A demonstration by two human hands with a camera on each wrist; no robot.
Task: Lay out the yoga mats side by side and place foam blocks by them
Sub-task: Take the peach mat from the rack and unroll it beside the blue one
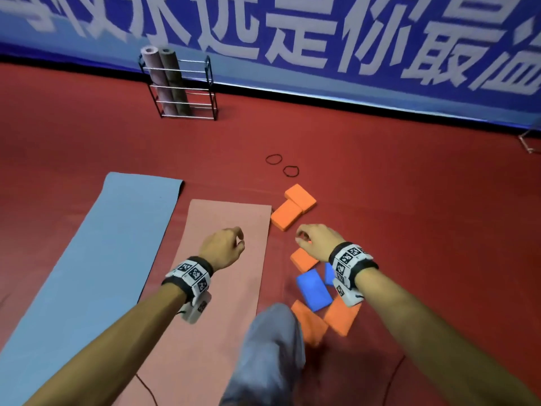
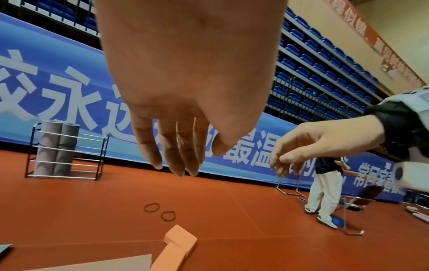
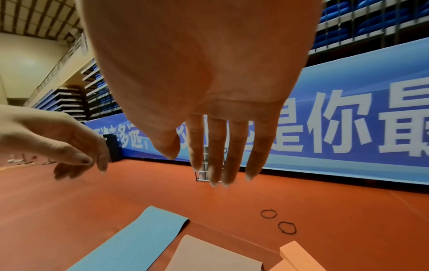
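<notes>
A blue yoga mat (image 1: 111,250) and a pink yoga mat (image 1: 216,288) lie unrolled side by side on the red floor. Right of the pink mat sit two orange foam blocks (image 1: 292,206), with more orange blocks (image 1: 339,317) and a blue block (image 1: 313,290) nearer me. My left hand (image 1: 225,247) hovers over the pink mat, fingers relaxed and empty. My right hand (image 1: 316,238) hangs above an orange block (image 1: 303,259), fingers straight down and holding nothing. In the wrist views both my left hand (image 2: 185,146) and my right hand (image 3: 220,155) show straight fingers.
A wire rack (image 1: 181,89) with two rolled mats stands by the blue banner wall. Two black elastic bands (image 1: 282,165) lie on the floor beyond the blocks. My grey trouser leg (image 1: 269,353) stands between mat and blocks. A person (image 2: 325,190) stands far right.
</notes>
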